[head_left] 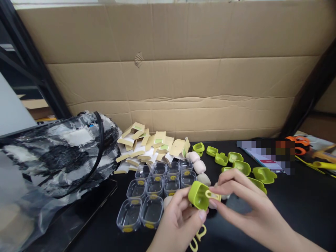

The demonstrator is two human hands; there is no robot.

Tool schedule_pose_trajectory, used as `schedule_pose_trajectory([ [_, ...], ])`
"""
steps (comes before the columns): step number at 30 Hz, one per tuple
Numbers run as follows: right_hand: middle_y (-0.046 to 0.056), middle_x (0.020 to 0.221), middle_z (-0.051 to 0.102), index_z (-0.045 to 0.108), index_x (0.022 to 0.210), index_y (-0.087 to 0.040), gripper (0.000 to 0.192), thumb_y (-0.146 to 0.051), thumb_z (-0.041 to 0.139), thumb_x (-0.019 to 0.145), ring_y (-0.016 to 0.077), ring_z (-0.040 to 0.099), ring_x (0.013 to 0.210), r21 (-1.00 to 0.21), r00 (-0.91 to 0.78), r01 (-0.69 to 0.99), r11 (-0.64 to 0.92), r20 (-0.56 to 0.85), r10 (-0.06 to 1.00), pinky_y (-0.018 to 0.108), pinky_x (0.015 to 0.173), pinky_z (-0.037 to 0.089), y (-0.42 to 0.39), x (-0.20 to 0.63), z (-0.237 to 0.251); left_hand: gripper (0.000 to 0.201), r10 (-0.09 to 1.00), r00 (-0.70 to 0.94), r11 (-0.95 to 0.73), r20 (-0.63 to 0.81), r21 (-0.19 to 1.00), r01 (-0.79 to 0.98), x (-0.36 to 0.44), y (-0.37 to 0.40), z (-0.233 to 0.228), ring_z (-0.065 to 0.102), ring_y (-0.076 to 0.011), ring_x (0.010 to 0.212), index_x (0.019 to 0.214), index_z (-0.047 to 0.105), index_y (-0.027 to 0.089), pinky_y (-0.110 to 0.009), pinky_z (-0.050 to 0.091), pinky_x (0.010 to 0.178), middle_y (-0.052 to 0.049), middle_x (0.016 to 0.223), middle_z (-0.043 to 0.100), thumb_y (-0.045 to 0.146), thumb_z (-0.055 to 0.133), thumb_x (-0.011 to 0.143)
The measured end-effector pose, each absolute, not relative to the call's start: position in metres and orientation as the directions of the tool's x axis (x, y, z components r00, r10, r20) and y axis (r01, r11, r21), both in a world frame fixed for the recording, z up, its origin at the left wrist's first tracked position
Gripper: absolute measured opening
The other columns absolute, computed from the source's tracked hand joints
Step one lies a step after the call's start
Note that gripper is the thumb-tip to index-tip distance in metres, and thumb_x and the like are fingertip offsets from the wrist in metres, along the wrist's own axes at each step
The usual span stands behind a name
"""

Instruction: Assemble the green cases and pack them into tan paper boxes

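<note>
Left hand (181, 213): yours, curled round one green cup (194, 194), just right of centre in the lower frame, tilted. Right hand (249, 201): thumb and finger pinch a pale-yellow piece (215, 196) at the cup's mouth — pairing seemingly unfinished; whether it goes in or comes out, you cannot tell. Bottom centre: yellow loops (204, 231), loose, untouched by you. Right of centre: other green cups (265, 175), spread out, no yellow visible in them — done or waiting, unclear. Lower centre: clear containers (152, 210), in rows, yellow labels; beside them, pale rounded pieces (200, 167). Behind: opened cartons (178, 148), heaped.
</note>
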State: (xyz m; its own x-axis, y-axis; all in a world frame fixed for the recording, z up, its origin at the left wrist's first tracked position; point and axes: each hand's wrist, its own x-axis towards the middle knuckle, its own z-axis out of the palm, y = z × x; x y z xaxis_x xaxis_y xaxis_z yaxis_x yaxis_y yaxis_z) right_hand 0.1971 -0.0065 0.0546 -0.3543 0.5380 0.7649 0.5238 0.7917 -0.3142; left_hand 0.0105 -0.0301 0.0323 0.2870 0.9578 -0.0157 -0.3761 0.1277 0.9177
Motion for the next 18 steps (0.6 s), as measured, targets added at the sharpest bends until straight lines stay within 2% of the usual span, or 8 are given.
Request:
schedule_pose_trajectory([
  [3, 0.008, 0.096, 0.06, 0.067, 0.085, -0.022, 0.009, -0.014, 0.064, 0.081, 0.0203, 0.062, 0.085, -0.105, -0.373, 0.624, 0.775, 0.831, 0.413, 0.032, 0.069, 0.052, -0.01, 0.195, 0.052, 0.033, 0.949, 0.315, 0.117, 0.01, 0.917, -0.38, 0.011, -0.03, 0.029, 0.068, -0.0198, 0.096, 0.098, 0.062, 0.017, -0.029, 0.048, 0.085, -0.008, 0.101, 0.074, 0.032, 0.078, 0.073],
  [5, 0.008, 0.1, 0.062, 0.067, 0.084, -0.023, 0.009, -0.015, 0.063, 0.082, 0.0216, 0.062, 0.089, -0.021, -0.404, 0.643, 0.766, 0.84, 0.362, 0.035, 0.075, 0.05, -0.011, 0.192, 0.051, 0.029, 0.943, 0.333, 0.112, 0.02, 0.921, -0.373, 0.011, -0.029, 0.028, 0.068, -0.0167, 0.09, 0.094, 0.062, 0.018, -0.026, 0.048, 0.081, -0.007, 0.097, 0.074, 0.03, 0.078, 0.074],
  [10, 0.005, 0.091, 0.069, 0.064, 0.074, -0.023, 0.014, -0.018, 0.058, 0.086, 0.0192, 0.064, 0.084, -0.017, -0.419, 0.635, 0.772, 0.832, 0.363, 0.032, 0.072, 0.046, -0.011, 0.184, 0.051, 0.027, 0.916, 0.399, 0.108, 0.047, 0.928, -0.358, 0.01, -0.03, 0.026, 0.067, -0.016, 0.091, 0.094, 0.062, 0.018, -0.025, 0.047, 0.082, -0.005, 0.095, 0.073, 0.027, 0.077, 0.074],
  [18, 0.002, 0.085, 0.07, 0.063, 0.075, -0.022, 0.015, -0.018, 0.057, 0.088, 0.016, 0.065, 0.077, 0.053, -0.464, 0.644, 0.763, 0.82, 0.335, 0.029, 0.07, 0.045, -0.012, 0.184, 0.059, 0.03, 0.903, 0.429, 0.099, 0.034, 0.954, -0.284, 0.01, -0.029, 0.022, 0.066, -0.0167, 0.085, 0.096, 0.059, 0.019, -0.029, 0.046, 0.083, -0.005, 0.096, 0.071, 0.033, 0.075, 0.075],
])
